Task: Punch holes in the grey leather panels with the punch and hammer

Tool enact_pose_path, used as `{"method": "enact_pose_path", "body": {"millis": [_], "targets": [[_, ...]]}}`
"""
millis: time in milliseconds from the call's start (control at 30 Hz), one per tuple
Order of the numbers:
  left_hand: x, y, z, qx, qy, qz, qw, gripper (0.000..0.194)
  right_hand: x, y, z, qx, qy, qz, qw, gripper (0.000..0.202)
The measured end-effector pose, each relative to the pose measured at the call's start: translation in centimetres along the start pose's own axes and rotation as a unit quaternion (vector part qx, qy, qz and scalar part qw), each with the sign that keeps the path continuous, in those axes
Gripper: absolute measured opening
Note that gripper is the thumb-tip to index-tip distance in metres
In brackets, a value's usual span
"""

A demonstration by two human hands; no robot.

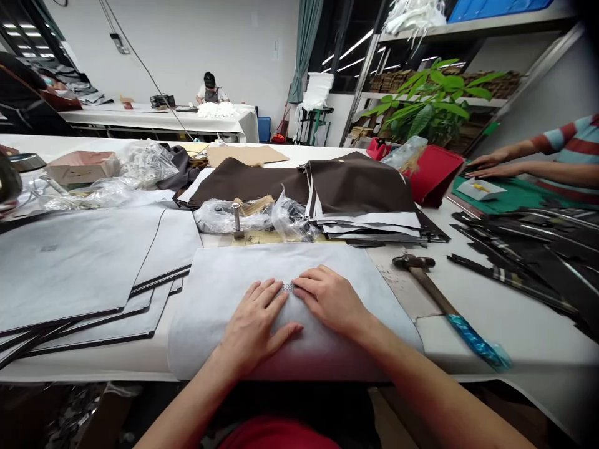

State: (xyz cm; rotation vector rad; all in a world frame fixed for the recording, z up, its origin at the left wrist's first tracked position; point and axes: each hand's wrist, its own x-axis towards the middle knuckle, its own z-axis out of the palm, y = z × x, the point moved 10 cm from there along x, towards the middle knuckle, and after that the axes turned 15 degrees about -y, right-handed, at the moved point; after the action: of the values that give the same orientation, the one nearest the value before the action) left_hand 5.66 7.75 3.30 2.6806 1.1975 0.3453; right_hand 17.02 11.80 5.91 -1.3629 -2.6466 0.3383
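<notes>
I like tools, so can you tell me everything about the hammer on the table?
The hammer lies flat on the white table, to the right of the pale grey sheet that both hands press on. Its dark, worn-looking metal head points away from the person, near a stack of brown pieces. The handle looks wooden and runs slantwise toward the table's near edge, its end wrapped in shiny blue material. No hand touches it.

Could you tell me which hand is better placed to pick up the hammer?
The right hand, probably. The hammer lies on the table to its right, handle toward the person, with nothing between. The left hand would have to cross over the right; both rest on the grey sheet.
</notes>
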Motion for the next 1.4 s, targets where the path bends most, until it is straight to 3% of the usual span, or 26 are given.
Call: {"method": "enact_pose_path", "body": {"millis": [200, 467, 667, 867, 1100, 1267, 1400], "targets": [[0.0, 0.0, -0.2, -0.007, 0.007, -0.001, 1.000, 0.056, -0.5, 0.4, -0.1, 0.045, 0.050, -0.005, 0.998, 0.016], [-0.1, -0.1, -0.4, -0.025, 0.017, 0.004, 1.000, 0.053, 0.2, -1.2, 0.4, -0.085, 0.062, 0.003, 0.994, 0.019], [-0.1, -0.2, -0.3, -0.016, 0.021, 0.002, 1.000, 0.056, -0.1, -1.7, 0.5, 0.023, 0.053, -0.074, 0.996, 0.020], [-0.2, -0.2, -0.2, -0.007, 0.013, 0.001, 1.000, 0.057, 0.0, 0.1, 0.6, 0.124, 0.055, -0.068, 0.988, 0.023], [-0.1, -0.1, -0.1, 0.005, 0.000, -0.004, 1.000, 0.060, 0.5, 0.9, 0.6, 0.157, 0.054, -0.042, 0.985, 0.021], [-0.1, -0.1, -0.1, 0.003, 0.001, -0.006, 1.000, 0.059, -0.1, 0.6, 0.6, 0.144, 0.042, -0.046, 0.988, 0.020], [0.1, 0.2, -0.3, 0.004, -0.013, -0.002, 1.000, 0.056, -1.3, -0.3, 1.0, 0.041, 0.015, -0.024, 0.999, 0.036]]}}
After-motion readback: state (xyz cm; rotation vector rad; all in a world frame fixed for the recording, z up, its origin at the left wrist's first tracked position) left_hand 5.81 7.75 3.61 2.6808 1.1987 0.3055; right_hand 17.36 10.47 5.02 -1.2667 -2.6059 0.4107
